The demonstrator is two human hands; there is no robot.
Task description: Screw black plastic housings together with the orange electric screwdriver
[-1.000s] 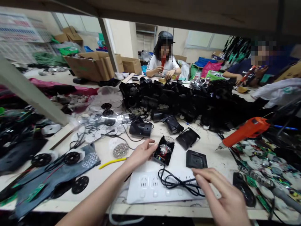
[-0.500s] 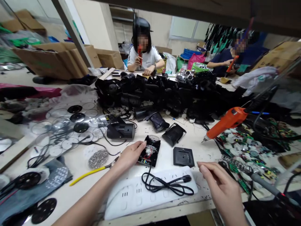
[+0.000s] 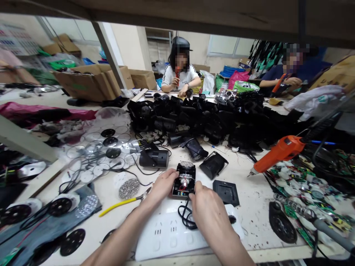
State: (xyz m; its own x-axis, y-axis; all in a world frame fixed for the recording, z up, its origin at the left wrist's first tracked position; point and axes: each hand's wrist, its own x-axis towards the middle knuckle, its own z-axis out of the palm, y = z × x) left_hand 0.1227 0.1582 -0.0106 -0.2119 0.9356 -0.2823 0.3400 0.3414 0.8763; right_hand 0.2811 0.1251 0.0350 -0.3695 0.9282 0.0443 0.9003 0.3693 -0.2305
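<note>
An open black device housing (image 3: 183,180) with red wires and a small board inside lies on the workbench. My left hand (image 3: 163,186) grips its left side with curled fingers. My right hand (image 3: 208,212) reaches its right edge, fingertips touching it and fingers bent. A black cord (image 3: 186,218) runs from the housing and coils on a white power strip (image 3: 172,236) just in front of me, partly under my right hand. A square black cover plate (image 3: 226,192) lies to the right of the housing.
Yellow-handled pliers (image 3: 122,202), a metal mesh disc (image 3: 129,188) and black discs lie at left. An orange power screwdriver (image 3: 277,153) hangs at right above circuit boards. A big heap of black housings (image 3: 210,118) fills the middle. Two people work across the table.
My right hand has moved from the right of the power strip, over the cord, to the housing's right edge. My left hand has stayed on the housing. The view has shifted.
</note>
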